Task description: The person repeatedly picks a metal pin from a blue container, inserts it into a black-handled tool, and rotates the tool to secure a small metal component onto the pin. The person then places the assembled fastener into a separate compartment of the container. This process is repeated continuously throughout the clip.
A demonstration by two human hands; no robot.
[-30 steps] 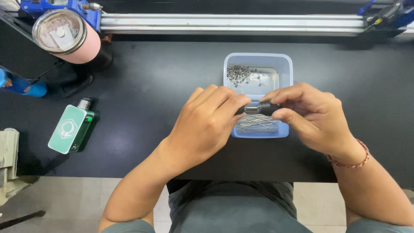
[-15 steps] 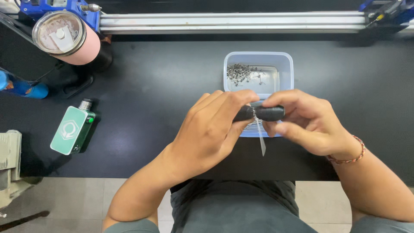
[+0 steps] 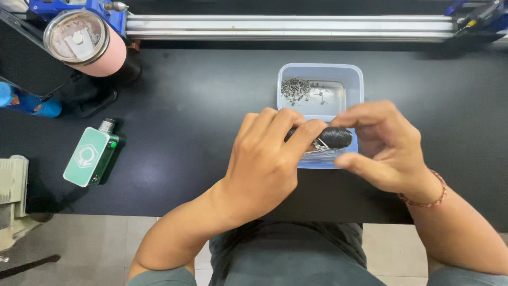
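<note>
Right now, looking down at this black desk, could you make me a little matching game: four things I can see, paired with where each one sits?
Things:
1. pink tumbler
2. green box device
3. clear plastic tub
4. black cylinder

Places:
A. held between both hands
B. far left corner of the desk
C. lying flat at the left
D. middle of the desk, behind the hands

Pairs: 1-B, 2-C, 3-D, 4-A
</note>
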